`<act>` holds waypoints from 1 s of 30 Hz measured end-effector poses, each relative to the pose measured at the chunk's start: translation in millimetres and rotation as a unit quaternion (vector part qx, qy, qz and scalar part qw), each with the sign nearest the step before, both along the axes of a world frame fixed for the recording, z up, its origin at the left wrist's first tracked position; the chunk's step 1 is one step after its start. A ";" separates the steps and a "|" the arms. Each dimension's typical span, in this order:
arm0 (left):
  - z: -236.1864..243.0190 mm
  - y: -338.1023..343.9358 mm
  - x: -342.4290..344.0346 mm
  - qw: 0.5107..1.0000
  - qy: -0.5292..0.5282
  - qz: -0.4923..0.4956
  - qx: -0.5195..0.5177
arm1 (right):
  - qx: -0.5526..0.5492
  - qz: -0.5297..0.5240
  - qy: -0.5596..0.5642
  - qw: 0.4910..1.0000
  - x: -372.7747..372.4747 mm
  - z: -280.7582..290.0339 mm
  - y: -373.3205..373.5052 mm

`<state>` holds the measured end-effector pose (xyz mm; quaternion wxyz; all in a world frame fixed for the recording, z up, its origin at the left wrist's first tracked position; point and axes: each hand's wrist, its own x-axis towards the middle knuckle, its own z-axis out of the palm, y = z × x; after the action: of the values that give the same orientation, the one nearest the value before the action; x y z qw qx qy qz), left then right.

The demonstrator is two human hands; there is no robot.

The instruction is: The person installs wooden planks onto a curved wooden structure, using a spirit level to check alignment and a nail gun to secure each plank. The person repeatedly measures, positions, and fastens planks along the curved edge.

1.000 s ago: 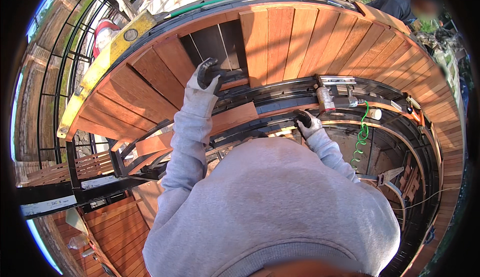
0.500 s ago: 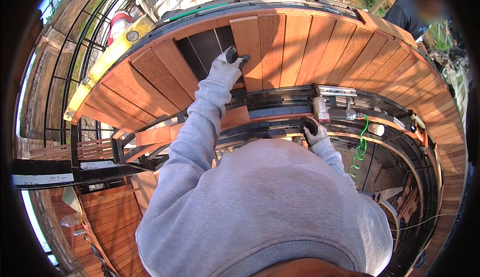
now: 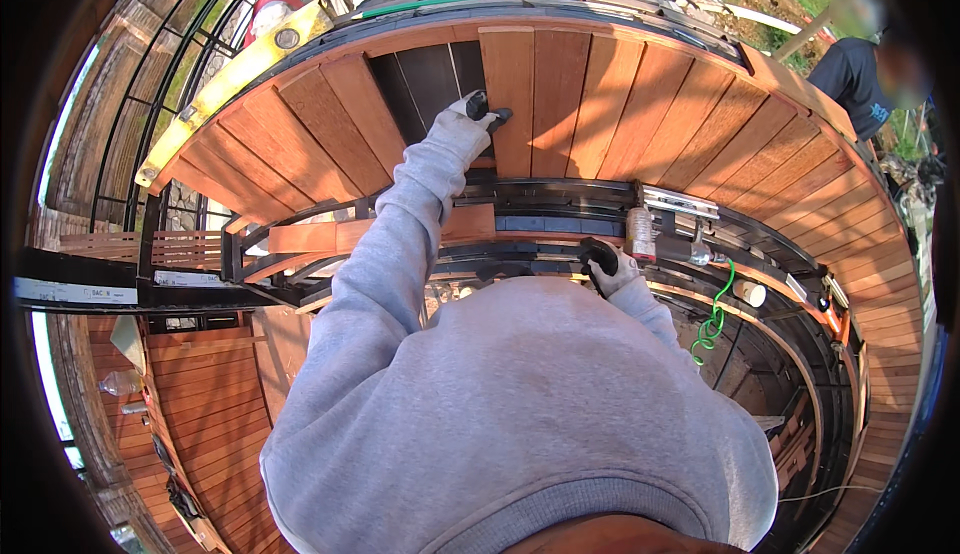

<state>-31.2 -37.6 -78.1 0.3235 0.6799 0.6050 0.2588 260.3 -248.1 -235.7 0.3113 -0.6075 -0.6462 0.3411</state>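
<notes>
My left hand (image 3: 468, 114), in a grey glove with black fingertips, reaches far forward over the curved wooden deck. Its fingers curl over the left edge of a reddish deck board (image 3: 510, 104), right beside a dark open gap (image 3: 425, 79) between the boards. My right hand (image 3: 603, 262), gloved the same way, is close to my chest with its fingers closed around the curved black metal rail (image 3: 540, 194). My grey hooded top hides everything below my arms.
A yellow spirit level (image 3: 225, 89) lies along the deck's left rim. A short loose board (image 3: 400, 232), a tube-shaped cartridge (image 3: 640, 234), a metal clamp (image 3: 680, 202), a green cord (image 3: 712, 319) and a white tape roll (image 3: 750, 294) sit by the rail. Another person (image 3: 860, 74) stands at the upper right.
My left hand has stretched farther forward and to the right, from the dark gap near the rail up to the board's edge. My right hand stays on the rail.
</notes>
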 end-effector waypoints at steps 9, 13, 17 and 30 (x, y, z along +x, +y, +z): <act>84.3 1.1 -118.1 0.890 -0.037 0.085 0.446 | -0.028 0.046 0.078 0.995 -0.7 5.1 21.2; 160.3 22.0 -254.2 0.831 0.209 0.180 0.483 | 0.021 0.007 0.020 1.000 -9.8 -3.0 38.1; 170.1 51.2 -392.9 0.840 0.394 0.165 0.335 | 0.030 -0.004 0.084 0.996 -36.3 -9.5 53.5; 204.4 35.2 -426.4 0.873 0.453 0.135 0.118 | 0.038 0.017 0.005 0.999 -113.8 5.2 73.2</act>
<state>-457.6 -2.3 126.2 -0.1068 0.6678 0.7359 0.0333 146.5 -174.9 -230.5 0.3315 -0.5823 -0.6674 0.3251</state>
